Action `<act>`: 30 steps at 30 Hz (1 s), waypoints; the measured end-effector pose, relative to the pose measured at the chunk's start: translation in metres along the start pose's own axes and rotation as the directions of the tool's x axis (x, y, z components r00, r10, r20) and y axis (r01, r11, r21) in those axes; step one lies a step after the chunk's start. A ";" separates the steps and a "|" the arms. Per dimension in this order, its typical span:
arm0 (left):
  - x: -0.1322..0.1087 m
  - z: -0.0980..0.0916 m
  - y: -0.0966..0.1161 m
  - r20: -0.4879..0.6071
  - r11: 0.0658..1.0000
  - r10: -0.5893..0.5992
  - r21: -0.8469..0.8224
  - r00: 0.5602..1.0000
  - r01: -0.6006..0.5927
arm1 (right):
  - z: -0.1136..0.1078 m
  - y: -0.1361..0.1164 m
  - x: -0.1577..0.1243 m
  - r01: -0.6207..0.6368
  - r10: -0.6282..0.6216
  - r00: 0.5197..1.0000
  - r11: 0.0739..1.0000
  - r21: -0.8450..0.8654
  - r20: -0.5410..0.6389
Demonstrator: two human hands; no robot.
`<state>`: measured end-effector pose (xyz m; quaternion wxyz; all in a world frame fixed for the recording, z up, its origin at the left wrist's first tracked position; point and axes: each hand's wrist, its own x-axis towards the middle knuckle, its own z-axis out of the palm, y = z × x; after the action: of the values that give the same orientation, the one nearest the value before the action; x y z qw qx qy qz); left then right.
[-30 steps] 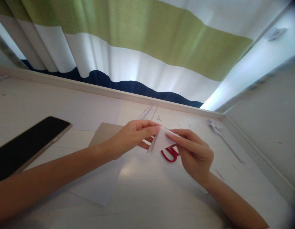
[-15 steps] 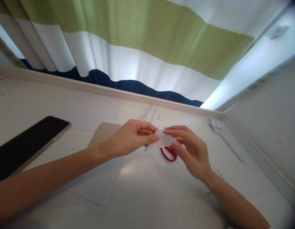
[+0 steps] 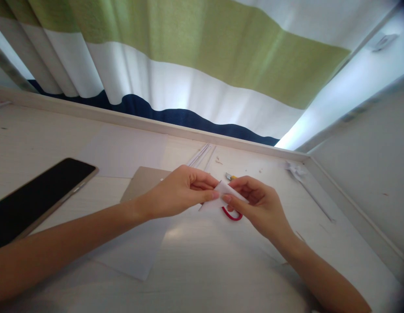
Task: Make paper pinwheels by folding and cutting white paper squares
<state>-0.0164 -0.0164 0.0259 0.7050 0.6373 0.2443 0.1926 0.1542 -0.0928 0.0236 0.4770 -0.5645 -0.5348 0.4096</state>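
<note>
A small folded piece of white paper (image 3: 224, 188) is held above the table between both hands. My left hand (image 3: 185, 191) pinches its left side with the thumb on top. My right hand (image 3: 258, 204) is closed on the right side, its thumb pressing the paper's near face and its fingers behind. Just below the paper lie scissors, of which one red handle loop (image 3: 232, 216) shows; the rest is hidden. Beyond the paper a yellow utility knife (image 3: 230, 176) is partly covered by my right hand.
At left lies a black phone (image 3: 41, 195). White sheets (image 3: 123, 152) and a beige flat thing (image 3: 139, 182) are near my left arm. Thin paper strips (image 3: 200, 154) lie at the back. A paper flower with a stem (image 3: 309, 193) is at right, below the curtain (image 3: 188, 43).
My right hand has moved slightly left and down, and its thumb now presses on the paper's front. The paper's right part has folded over. More of the knife shows.
</note>
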 end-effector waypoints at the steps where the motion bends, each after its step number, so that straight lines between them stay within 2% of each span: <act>1: 0.000 0.000 0.001 -0.005 1.000 -0.004 0.013 1.000 0.004 | 0.000 0.000 0.000 0.004 -0.004 1.000 1.000 -0.003 0.007; 8: 0.002 -0.001 -0.001 -0.066 0.999 -0.037 0.024 0.997 0.039 | 0.000 -0.003 0.000 -0.051 0.050 0.998 0.998 0.032 0.023; 10: 0.002 -0.003 0.000 -0.011 0.998 -0.050 0.046 0.999 0.051 | 0.000 -0.005 0.000 -0.064 0.065 0.998 0.997 0.039 -0.013; 13: 0.002 -0.006 0.004 0.127 0.988 -0.111 0.121 0.986 0.096 | -0.002 -0.007 0.001 -0.047 0.050 0.996 0.998 0.045 -0.073; 15: 0.002 -0.008 0.006 0.167 0.980 -0.159 0.147 0.973 0.135 | -0.002 -0.007 0.001 -0.050 0.054 0.996 0.997 0.054 -0.075; 20: 0.003 -0.011 0.009 0.213 0.970 -0.227 0.135 0.950 0.202 | -0.005 -0.007 0.004 -0.138 0.134 0.990 0.985 0.105 0.039; 25: 0.004 -0.014 0.008 0.289 0.957 -0.289 0.105 0.912 0.270 | -0.008 -0.008 0.006 -0.265 0.247 0.951 0.961 0.076 0.186; 28: 0.004 -0.017 0.008 0.352 0.950 -0.310 0.077 0.883 0.303 | -0.008 -0.008 0.006 -0.318 0.301 0.929 0.947 0.045 0.217; 30: 0.004 -0.019 0.008 0.369 0.950 -0.304 0.056 0.878 0.306 | -0.008 -0.009 0.006 -0.311 0.294 0.932 0.949 0.050 0.213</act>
<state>-0.0242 0.0019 0.0324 0.7613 0.6142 0.2025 -0.0451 0.1608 -0.0879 0.0339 0.3743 -0.5749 -0.4698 0.5555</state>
